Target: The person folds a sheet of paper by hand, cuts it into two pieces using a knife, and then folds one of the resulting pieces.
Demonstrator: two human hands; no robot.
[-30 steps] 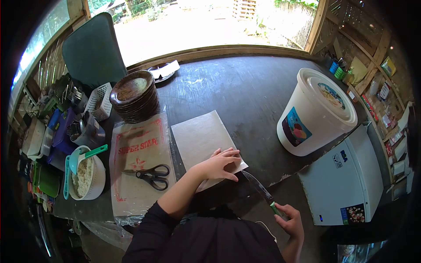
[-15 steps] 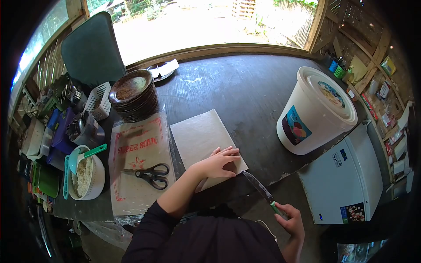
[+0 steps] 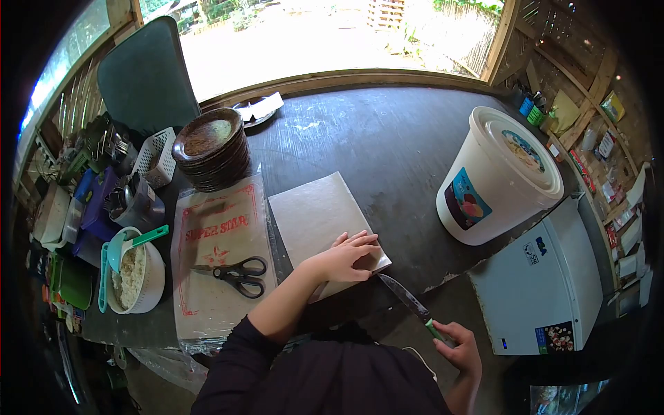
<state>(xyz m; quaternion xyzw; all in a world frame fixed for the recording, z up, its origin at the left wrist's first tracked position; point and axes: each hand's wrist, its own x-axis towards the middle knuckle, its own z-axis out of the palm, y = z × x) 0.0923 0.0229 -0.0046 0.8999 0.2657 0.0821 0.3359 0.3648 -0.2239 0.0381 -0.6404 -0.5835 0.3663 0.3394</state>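
Observation:
My left hand (image 3: pixel 346 259) lies flat with its fingers stretched over the near right part of a stack of pale paper sheets (image 3: pixel 315 207). My right hand (image 3: pixel 458 348) is wrapped round the green handle of a knife (image 3: pixel 408 299). The blade points up and left, its tip close to the near right corner of the paper. To the left, black-handled scissors (image 3: pixel 238 275) rest on a clear plastic pack (image 3: pixel 220 207) with red "SUPER STAR" print.
Brown plates (image 3: pixel 211 152) are stacked behind the pack. A white pot of rice (image 3: pixel 155 277) with a turquoise ladle (image 3: pixel 123 249) stands at left, near cutlery tubs (image 3: pixel 138 207). A large white lidded bucket (image 3: pixel 456 173) stands at right, above a small white freezer (image 3: pixel 536 283).
The knife tip has shifted slightly left, closer under the paper's near right corner. My left hand stays in place on the paper.

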